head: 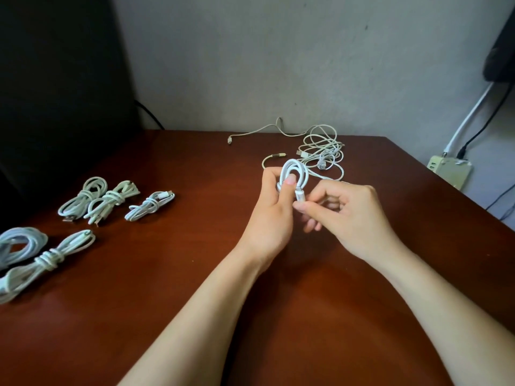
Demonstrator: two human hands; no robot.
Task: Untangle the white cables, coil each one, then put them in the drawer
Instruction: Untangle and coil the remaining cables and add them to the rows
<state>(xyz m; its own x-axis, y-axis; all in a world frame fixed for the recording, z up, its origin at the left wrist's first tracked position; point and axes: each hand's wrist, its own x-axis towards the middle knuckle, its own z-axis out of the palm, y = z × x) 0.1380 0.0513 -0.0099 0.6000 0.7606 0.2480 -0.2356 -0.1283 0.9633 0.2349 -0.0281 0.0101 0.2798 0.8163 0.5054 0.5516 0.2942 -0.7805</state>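
**White cable coil held over the table**

The left hand (274, 210) grips a white cable (296, 171), wound into several smooth oval loops, above the brown table (195, 274). The right hand (354, 218) pinches its plug end. Tangled cables (323, 151) lie just behind, and coiled bundles (111, 200) lie well to the left.

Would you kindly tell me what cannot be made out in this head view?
The drawer: nowhere in the head view, outside the frame.
The held coil: lower part hidden by the left hand and right hand.
The leftmost bundle: cut off by the left edge.
The loose tangle: cable count unclear, strands overlap, too small.
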